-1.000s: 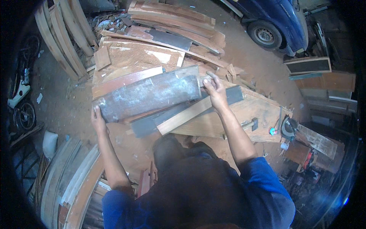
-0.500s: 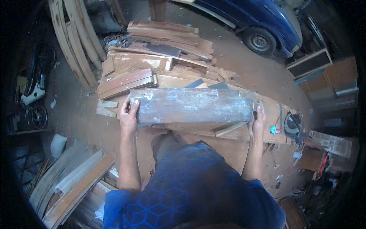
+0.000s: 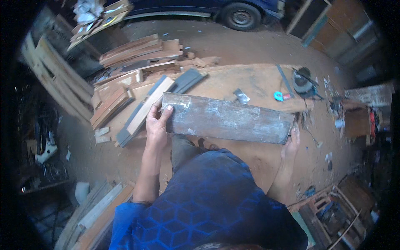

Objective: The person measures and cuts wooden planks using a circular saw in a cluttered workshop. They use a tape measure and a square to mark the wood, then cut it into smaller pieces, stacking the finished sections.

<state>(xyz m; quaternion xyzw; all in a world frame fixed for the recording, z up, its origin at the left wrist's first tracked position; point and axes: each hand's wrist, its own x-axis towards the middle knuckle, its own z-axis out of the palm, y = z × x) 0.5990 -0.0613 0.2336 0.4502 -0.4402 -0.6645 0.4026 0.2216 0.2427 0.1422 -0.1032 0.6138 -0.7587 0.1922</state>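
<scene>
A dark, weathered wooden board (image 3: 229,119) with pale scuffs is held crosswise in front of my body, its right end tilted lower. My left hand (image 3: 158,121) grips its left end, thumb on the upper face. At the other end, my right hand (image 3: 291,141) clasps the edge; its fingers are partly hidden by the board. Beyond it lies a wide wooden panel (image 3: 246,77) bearing a turquoise tape measure (image 3: 280,96), a small metal plate (image 3: 241,96) and a dark power tool (image 3: 304,81). Long planks (image 3: 146,106) rest on the panel's left part.
Stacked boards (image 3: 141,52) lie at the far left of the panel. Tall curved planks (image 3: 62,79) lean at left, more planks (image 3: 98,216) at lower left. A blue vehicle's wheel (image 3: 241,17) stands at the back. A wooden frame (image 3: 333,204) sits at lower right.
The view has turned to the right. The board, still in both my hands, has gone from nearly level to tilting down at its right end, and more of the panel beyond shows.
</scene>
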